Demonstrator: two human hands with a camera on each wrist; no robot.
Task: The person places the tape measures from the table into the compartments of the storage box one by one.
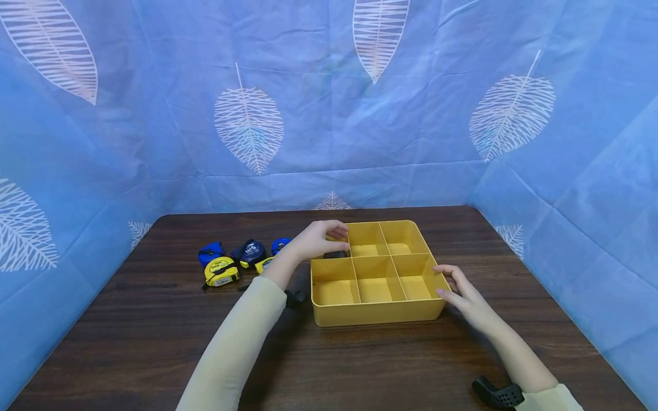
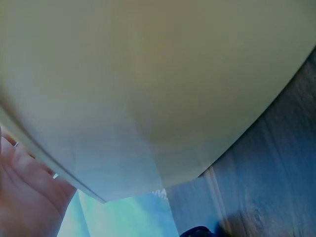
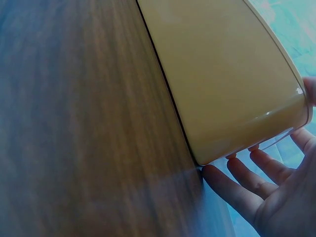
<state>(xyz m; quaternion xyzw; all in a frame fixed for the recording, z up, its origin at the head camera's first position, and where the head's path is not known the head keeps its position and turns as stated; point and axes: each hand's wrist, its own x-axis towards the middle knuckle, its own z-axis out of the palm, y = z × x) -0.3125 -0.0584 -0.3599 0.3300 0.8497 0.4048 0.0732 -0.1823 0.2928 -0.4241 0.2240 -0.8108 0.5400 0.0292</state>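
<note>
A yellow six-compartment organizer box (image 1: 377, 315) lies on the dark table. My left hand (image 1: 315, 240) reaches over its back-left compartment, fingers bent above the thumb with a gap between them. Just under the thumb, a dark object (image 1: 335, 254) shows inside that compartment, mostly covered. From the left wrist, the palm (image 2: 29, 197) appears beyond the box rim, its fingertips hidden. At the right end, my right hand (image 1: 470, 302) holds the box by its front corner, thumb at the rim and fingers (image 3: 234, 190) along the outer side.
Left of the box sit several tape measures: a yellow one (image 1: 221, 272), a dark blue one (image 1: 250, 252) and blue ones (image 1: 211, 253) among them. My left forearm (image 1: 236, 342) passes in front of part of this group. A blue leaf-patterned cloth (image 1: 329, 125) hangs behind the table.
</note>
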